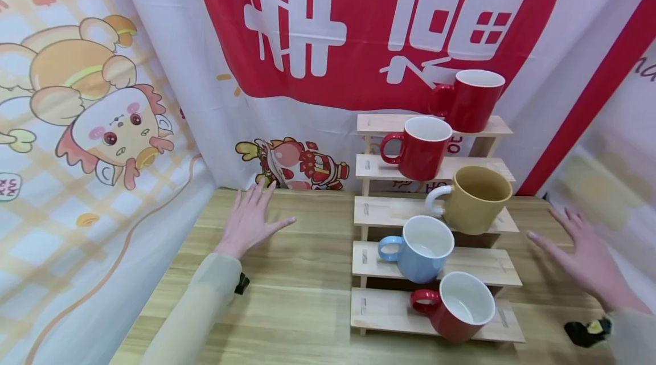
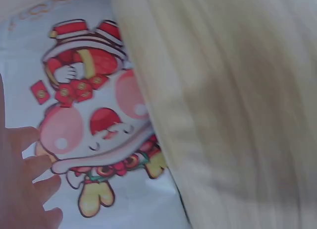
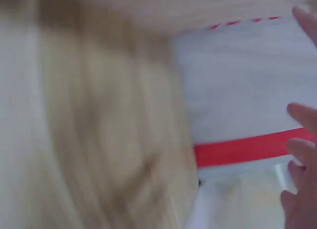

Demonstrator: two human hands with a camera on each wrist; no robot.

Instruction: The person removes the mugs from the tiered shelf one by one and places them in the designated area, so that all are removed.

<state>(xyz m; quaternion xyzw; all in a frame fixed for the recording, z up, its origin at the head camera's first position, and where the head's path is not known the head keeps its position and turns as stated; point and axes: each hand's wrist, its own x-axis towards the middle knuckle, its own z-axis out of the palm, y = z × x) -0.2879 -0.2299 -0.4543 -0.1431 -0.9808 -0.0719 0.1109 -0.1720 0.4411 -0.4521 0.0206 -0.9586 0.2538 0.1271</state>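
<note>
A stepped wooden rack [image 1: 389,311] holds several mugs, one on each tier. From the top come a red mug [image 1: 474,103], a second red mug [image 1: 422,151], a tan mug [image 1: 474,202] with a pale handle, a light blue mug [image 1: 420,254] and a red mug [image 1: 456,311] with a white inside. Every handle points left. My left hand [image 1: 251,220] is spread over the table left of the rack, holding nothing. To the rack's right, my right hand [image 1: 584,257] has its fingers extended, also free of any object.
The wooden table [image 1: 287,296] runs back to a white cloth wall with a large red panel [image 1: 359,86]. A patterned cloth [image 1: 102,183] hangs at the left, and another cloth [image 1: 610,171] hangs close to the right hand.
</note>
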